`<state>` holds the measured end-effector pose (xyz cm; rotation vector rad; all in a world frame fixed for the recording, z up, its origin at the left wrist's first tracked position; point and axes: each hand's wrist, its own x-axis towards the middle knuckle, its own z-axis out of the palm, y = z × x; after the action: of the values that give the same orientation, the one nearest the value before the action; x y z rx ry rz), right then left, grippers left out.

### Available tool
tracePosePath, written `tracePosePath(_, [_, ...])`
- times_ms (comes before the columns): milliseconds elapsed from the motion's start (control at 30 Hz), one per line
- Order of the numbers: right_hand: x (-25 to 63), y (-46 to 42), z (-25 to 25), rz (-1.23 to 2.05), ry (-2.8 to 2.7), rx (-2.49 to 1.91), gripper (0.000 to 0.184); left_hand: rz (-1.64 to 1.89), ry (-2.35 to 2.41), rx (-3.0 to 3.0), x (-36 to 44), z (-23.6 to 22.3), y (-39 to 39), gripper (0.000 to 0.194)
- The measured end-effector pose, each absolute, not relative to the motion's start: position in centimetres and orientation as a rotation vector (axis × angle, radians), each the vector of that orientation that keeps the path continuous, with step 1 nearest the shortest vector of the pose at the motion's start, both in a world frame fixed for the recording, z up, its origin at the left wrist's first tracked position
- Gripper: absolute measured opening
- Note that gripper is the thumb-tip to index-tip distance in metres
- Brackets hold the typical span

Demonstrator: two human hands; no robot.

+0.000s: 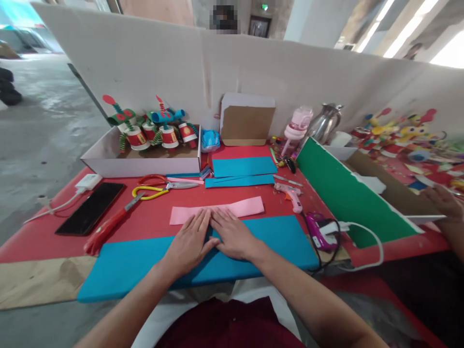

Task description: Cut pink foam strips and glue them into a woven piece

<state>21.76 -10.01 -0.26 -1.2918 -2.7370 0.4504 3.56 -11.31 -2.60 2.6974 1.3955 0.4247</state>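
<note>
My left hand (191, 241) and my right hand (232, 234) lie flat, fingers stretched out, side by side on the near edge of a pink paper strip (246, 208). The strip rests on the red table (152, 220) just beyond a large blue foam sheet (282, 241), and both palms press on that sheet. Neither hand grips anything.
Yellow-handled scissors (155, 191), a red-handled knife (108, 227), a black phone (90, 208), blue paper sheets (242, 166), a pink glue gun (292, 195), and a white box of paper figures (141, 162) lie around. A green-faced box (348, 198) stands right. Another person's hand (444, 200) is at far right.
</note>
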Motion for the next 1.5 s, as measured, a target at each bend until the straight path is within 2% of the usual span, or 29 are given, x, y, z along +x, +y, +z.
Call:
tracePosePath(267, [23.4, -9.7, -0.5, 0.382, -2.745, -1.228, 0.064, 0.323, 1.501, 2.872, 3.3, -3.4, -11.5, 0.082])
tracePosePath(733, [32.1, -9.7, -0.7, 0.309, -2.635, -1.565, 0.065, 0.251, 1.518, 2.853, 3.5, -2.8, -11.7, 0.085])
tracePosePath(833, [30.7, -9.5, 0.1, 0.313, -2.575, -1.644, 0.067, 0.23, 1.518, 2.845, 3.6, -2.7, -11.7, 0.084])
tracePosePath(933, [27.4, -9.5, 0.5, 0.342, -2.537, -1.542, 0.065, 0.204, 1.54, 2.832, 3.7, -2.3, -11.6, 0.081])
tracePosePath(1033, [24.2, -9.9, 0.0, 0.454, -2.612, -1.343, 0.071, 0.13, 1.557, 2.805, 4.1, -1.4, -11.6, 0.071])
tracePosePath(1200, [22.8, -10.2, -1.2, 0.453, -2.635, -1.324, 0.074, 0.062, 1.577, 2.742, 5.4, -0.6, -11.5, 0.056])
tracePosePath(1333, [23.4, -10.1, -1.5, 0.394, -2.652, -1.293, 0.074, 0.156, 1.557, 2.744, 5.5, -1.5, -11.7, 0.059])
tracePosePath(1500, [23.5, -10.1, -1.8, 0.326, -2.65, -1.295, 0.072, 0.256, 1.742, 2.679, 3.3, -2.7, -12.7, 0.075])
